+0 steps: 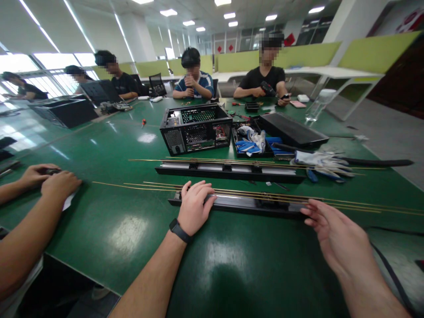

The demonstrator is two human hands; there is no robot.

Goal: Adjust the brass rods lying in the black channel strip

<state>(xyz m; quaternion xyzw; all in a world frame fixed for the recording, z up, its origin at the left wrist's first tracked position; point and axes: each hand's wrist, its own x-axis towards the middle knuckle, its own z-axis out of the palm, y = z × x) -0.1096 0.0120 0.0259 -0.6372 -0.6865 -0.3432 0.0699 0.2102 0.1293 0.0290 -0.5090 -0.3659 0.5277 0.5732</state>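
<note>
In front of me a long black bar (232,206) with a silvery strip along its top lies on the green table. Several thin brass-coloured rods (351,205) run along it and stick out past both ends. My left hand (197,205), with a black watch on the wrist, rests across the left part of the bar and rods, fingers stretched out and thumb apart. Near the right end of the bar is my right hand (338,232), its fingers loosely bent and apart, tips at the rods; whether they touch is unclear.
Behind lies a second black bar (212,170) with more rods. Beyond are an opened computer case (197,128), a tray with gloves (251,139), a black panel (291,128) and another glove (324,165). A co-worker's hands (61,181) are at my left; more people sit across the table.
</note>
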